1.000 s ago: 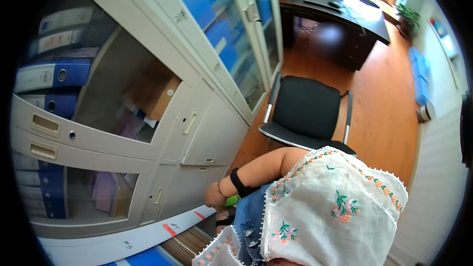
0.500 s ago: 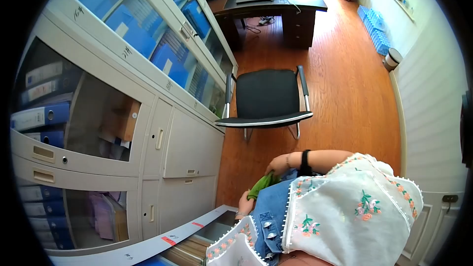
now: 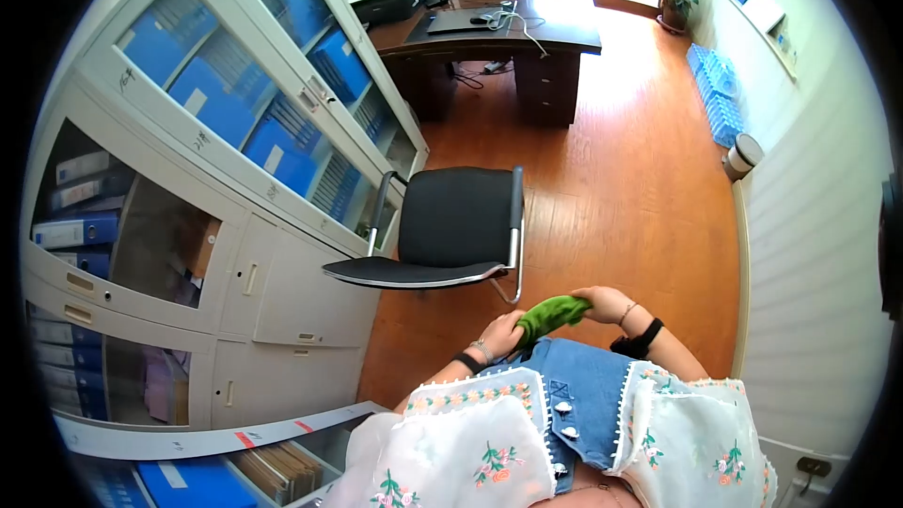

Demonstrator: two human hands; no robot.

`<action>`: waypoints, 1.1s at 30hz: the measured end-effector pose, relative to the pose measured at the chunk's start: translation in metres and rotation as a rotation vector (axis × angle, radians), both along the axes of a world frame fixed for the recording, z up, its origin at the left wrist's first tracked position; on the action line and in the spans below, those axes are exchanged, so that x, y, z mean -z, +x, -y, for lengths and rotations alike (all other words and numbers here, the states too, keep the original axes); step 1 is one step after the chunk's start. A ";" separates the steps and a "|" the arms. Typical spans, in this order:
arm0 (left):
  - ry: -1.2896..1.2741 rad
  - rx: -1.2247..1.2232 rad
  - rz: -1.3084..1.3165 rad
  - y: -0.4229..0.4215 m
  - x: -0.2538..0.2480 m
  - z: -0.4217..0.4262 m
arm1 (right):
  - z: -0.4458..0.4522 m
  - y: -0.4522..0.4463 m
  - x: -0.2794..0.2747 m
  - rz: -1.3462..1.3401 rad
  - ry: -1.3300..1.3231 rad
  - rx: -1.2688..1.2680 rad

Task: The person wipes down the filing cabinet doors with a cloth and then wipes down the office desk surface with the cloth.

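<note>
A green cloth [image 3: 551,317] is stretched between my two hands, in front of the denim garment at my waist. My left hand [image 3: 503,334] grips its left end, fingers closed around it. Its right end is in my right hand [image 3: 607,305], the fingers pinched on the fabric. Dark bands circle both wrists. A black chair [image 3: 456,223] with metal armrests stands just beyond my hands, to the left.
Grey cabinets [image 3: 310,296] with glass doors and binders line the left side. An open compartment with folders [image 3: 282,472] is at lower left. Ahead stands a dark desk [image 3: 555,61]. A bin [image 3: 743,156] and blue bottle packs [image 3: 715,99] stand along the right wall.
The view has swung left and the chair appears further left. My hands, low at the left before, are now in front of my waist, wider apart, with the green cloth stretched between them.
</note>
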State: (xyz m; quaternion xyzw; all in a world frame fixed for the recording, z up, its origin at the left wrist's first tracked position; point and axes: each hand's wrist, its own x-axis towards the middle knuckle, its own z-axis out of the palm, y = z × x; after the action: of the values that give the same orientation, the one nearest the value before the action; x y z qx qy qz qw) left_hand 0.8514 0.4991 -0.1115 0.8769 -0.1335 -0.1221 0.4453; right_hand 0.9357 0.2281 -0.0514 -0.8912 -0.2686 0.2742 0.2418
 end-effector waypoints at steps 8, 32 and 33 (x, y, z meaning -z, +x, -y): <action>-0.249 -0.086 0.091 0.101 -0.021 0.076 | 0.082 0.056 -0.034 0.046 0.472 0.200; -0.605 0.010 -0.477 0.497 -0.015 0.174 | 0.150 0.397 -0.082 -0.167 0.866 0.454; -0.599 0.011 -0.477 0.511 -0.016 0.181 | 0.160 0.405 -0.075 -0.188 0.870 0.516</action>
State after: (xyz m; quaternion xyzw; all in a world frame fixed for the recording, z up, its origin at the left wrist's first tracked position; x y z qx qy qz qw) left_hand 1.3620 0.3184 -0.0956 0.6542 -0.0603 -0.2807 0.6997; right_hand 1.3407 0.0680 0.0238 -0.7170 -0.1063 0.1476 0.6730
